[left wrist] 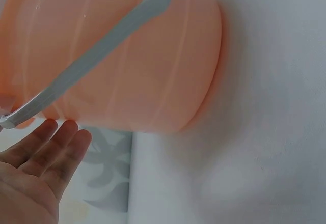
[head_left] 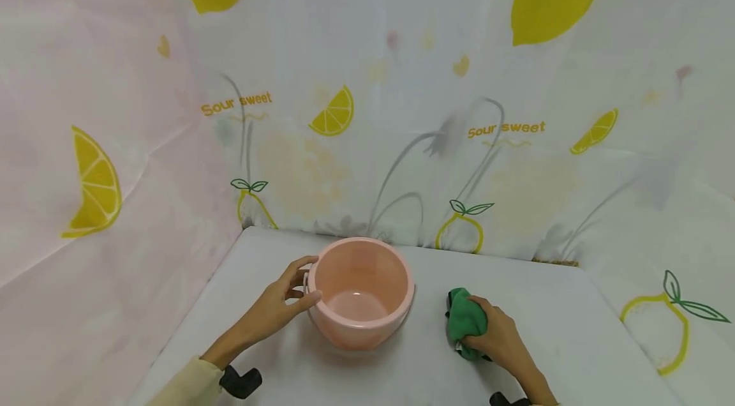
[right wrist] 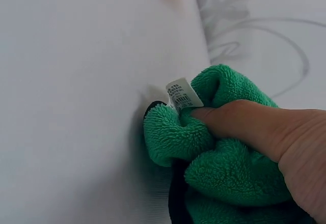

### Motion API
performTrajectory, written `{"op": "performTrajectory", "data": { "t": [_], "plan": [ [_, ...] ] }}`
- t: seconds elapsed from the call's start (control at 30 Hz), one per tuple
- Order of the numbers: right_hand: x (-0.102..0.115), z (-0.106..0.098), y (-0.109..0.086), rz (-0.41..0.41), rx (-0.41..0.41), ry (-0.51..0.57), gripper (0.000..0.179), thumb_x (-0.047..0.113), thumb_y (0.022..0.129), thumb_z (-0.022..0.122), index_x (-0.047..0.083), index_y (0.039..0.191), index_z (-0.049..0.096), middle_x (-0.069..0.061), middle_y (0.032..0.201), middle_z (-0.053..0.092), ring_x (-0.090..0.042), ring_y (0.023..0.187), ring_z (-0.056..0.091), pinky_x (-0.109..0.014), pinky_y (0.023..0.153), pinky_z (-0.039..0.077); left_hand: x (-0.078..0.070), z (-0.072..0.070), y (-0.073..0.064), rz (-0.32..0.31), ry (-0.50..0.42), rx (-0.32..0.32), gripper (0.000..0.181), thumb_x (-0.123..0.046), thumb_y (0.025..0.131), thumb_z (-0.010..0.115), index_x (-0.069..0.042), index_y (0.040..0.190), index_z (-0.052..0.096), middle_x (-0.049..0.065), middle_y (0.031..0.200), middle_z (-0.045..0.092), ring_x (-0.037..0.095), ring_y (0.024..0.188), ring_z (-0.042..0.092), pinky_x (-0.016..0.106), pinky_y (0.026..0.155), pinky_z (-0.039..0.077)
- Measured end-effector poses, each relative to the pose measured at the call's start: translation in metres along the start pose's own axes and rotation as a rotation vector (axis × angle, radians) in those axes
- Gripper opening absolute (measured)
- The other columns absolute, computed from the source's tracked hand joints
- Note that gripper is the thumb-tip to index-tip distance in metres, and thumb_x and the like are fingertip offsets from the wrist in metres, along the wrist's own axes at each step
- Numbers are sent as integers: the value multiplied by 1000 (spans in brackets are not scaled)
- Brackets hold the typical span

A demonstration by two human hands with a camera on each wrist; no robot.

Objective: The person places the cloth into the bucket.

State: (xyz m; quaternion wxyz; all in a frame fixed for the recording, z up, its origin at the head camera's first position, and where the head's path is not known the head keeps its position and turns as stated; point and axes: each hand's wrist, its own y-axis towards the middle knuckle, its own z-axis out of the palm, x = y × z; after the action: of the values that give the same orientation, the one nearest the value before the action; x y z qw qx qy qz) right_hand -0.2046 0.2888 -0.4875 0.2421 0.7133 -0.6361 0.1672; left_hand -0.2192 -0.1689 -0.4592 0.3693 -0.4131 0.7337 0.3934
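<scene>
A pink bucket (head_left: 364, 323) stands upright on the white table, its inside showing. My left hand (head_left: 289, 296) rests against the bucket's left side, fingertips and thumb spread at the rim near where the handle joins. In the left wrist view, the fingers (left wrist: 57, 147) are fairly straight, their tips right at the pink wall, and the grey handle (left wrist: 97, 61) hangs slanting across it. To the right of the bucket, my right hand (head_left: 496, 332) grips a bunched green towel (head_left: 464, 316) with black edging. A white label (right wrist: 182, 93) sticks out by the thumb.
The white table (head_left: 275, 355) ends at a printed backdrop (head_left: 379, 157) with lemons and the words "Sour sweet". A pinkish wall sheet (head_left: 86, 93) borders the left side. Black wrist devices (head_left: 240, 382) sit on both wrists.
</scene>
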Motion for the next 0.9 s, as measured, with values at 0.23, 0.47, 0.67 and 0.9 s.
{"op": "performTrajectory", "data": {
  "t": [0.23, 0.47, 0.67, 0.9],
  "plan": [
    [5, -14, -3, 38, -12, 42, 84, 17, 70, 94, 4, 143, 53, -19, 123, 66, -32, 102, 62, -45, 77, 54, 1, 1, 2, -5, -16, 43, 64, -31, 101, 69, -30, 155, 36, 11, 136, 62, 19, 114, 65, 34, 97, 54],
    [24, -29, -1, 4, -62, 79, 81, 19, 74, 92, 9, 144, 53, -20, 128, 65, -35, 105, 62, -46, 77, 54, 1, -3, -1, -7, 4, 33, 62, -30, 101, 68, -29, 154, 37, 11, 134, 62, 20, 112, 66, 33, 95, 55],
    [37, -39, -3, 4, -74, 105, 80, 25, 76, 92, 18, 146, 53, -18, 129, 64, -34, 106, 61, -43, 77, 53, -2, -1, -1, 6, 0, 42, 61, -29, 102, 67, -28, 155, 37, 13, 135, 62, 21, 112, 66, 33, 95, 55],
    [52, -48, -1, -18, -82, 131, 81, 25, 76, 92, 20, 147, 53, -20, 129, 64, -35, 108, 61, -42, 76, 52, -5, -3, -1, -7, 3, 36, 62, -30, 102, 67, -28, 155, 36, 14, 136, 61, 21, 114, 65, 33, 96, 54]
  ]
}}
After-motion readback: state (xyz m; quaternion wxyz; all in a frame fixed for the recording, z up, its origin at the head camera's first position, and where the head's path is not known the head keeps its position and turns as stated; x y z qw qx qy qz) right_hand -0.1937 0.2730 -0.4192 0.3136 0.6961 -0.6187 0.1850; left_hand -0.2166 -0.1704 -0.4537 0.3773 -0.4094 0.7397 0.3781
